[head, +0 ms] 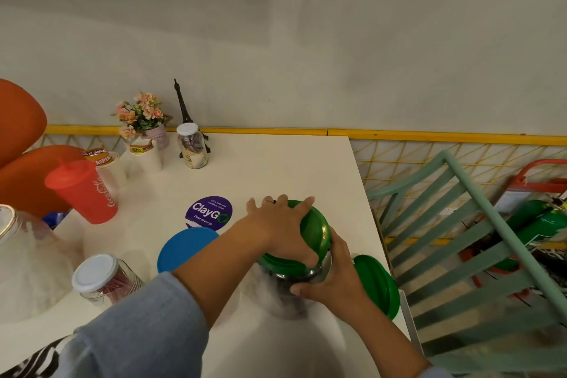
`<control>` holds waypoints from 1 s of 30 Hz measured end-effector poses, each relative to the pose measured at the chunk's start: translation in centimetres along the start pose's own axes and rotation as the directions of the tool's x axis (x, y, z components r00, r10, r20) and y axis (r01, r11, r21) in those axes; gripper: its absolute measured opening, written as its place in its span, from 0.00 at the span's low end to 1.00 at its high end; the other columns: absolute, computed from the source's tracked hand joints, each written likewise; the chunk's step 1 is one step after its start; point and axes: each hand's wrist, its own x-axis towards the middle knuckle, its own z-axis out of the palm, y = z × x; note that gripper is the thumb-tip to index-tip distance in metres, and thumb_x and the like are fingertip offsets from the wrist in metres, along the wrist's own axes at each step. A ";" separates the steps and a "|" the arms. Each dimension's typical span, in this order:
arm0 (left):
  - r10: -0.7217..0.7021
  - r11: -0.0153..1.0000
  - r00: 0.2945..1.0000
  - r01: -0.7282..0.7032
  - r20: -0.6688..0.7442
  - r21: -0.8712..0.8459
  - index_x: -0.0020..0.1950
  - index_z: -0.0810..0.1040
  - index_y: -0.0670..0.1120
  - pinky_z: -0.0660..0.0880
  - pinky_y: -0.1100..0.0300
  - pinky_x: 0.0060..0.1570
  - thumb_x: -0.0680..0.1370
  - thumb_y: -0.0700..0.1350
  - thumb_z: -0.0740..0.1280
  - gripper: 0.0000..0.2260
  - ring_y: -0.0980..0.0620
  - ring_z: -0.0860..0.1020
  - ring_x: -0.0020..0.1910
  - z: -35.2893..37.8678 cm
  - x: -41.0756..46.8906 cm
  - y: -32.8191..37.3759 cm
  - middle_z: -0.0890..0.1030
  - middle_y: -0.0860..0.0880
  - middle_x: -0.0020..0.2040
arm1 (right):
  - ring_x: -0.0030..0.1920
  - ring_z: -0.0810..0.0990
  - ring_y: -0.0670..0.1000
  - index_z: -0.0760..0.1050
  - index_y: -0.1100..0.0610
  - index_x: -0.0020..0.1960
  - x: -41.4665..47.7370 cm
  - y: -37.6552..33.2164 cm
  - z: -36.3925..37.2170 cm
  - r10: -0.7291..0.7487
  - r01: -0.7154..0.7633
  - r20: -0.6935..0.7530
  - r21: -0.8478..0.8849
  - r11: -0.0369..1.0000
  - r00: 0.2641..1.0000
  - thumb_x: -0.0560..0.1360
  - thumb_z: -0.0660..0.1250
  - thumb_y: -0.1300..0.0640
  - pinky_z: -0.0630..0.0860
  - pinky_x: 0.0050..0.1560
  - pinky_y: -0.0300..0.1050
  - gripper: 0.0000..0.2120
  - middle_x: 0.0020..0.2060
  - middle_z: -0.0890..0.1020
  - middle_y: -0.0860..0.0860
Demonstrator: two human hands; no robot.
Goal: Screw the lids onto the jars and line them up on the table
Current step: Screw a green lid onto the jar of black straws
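Observation:
A big clear jar stands near the table's right front. My left hand lies over its green lid, fingers gripping the rim. My right hand clasps the jar's neck from the right side. A second green lid sits at the table's right edge, partly behind my right wrist. A blue lid lies left of the jar. A small jar with a white lid stands front left; another white-lidded jar stands at the back. A large clear jar is at the far left.
A red lidded cup, paper cups, a flower pot and a small tower model crowd the back left of the white table. A purple sticker marks the table. A green chair stands right.

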 end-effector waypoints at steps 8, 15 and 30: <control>-0.200 0.976 0.977 0.192 -0.077 -0.104 0.76 0.46 0.56 0.61 0.38 0.67 0.63 0.76 0.61 0.49 0.36 0.58 0.73 1.4 0.1 0.6 0.57 0.43 0.75 | 0.62 0.66 0.43 0.54 0.48 0.72 0.0 0.0 -0.1 0.000 0.000 0.009 0.002 1.000 1.000 0.54 0.82 0.57 0.66 0.53 0.25 0.55 0.67 0.65 0.45; -0.008 0.984 1.000 0.013 0.024 -0.178 0.76 0.44 0.58 0.61 0.41 0.70 0.67 0.64 0.70 0.47 0.39 0.50 0.75 0.5 0.0 -0.7 0.49 0.47 0.77 | 0.64 0.67 0.46 0.55 0.45 0.70 0.1 0.2 0.0 0.000 0.000 -0.007 -0.005 1.000 1.000 0.50 0.81 0.52 0.68 0.61 0.38 0.55 0.66 0.65 0.46; -0.025 0.993 0.998 0.019 -0.050 -0.118 0.76 0.46 0.57 0.58 0.38 0.69 0.67 0.64 0.67 0.44 0.37 0.51 0.75 1.3 0.2 0.0 0.50 0.48 0.77 | 0.62 0.68 0.44 0.56 0.42 0.68 0.1 0.1 0.1 -0.014 0.014 -0.009 0.031 0.999 1.000 0.47 0.80 0.51 0.69 0.52 0.28 0.55 0.65 0.67 0.45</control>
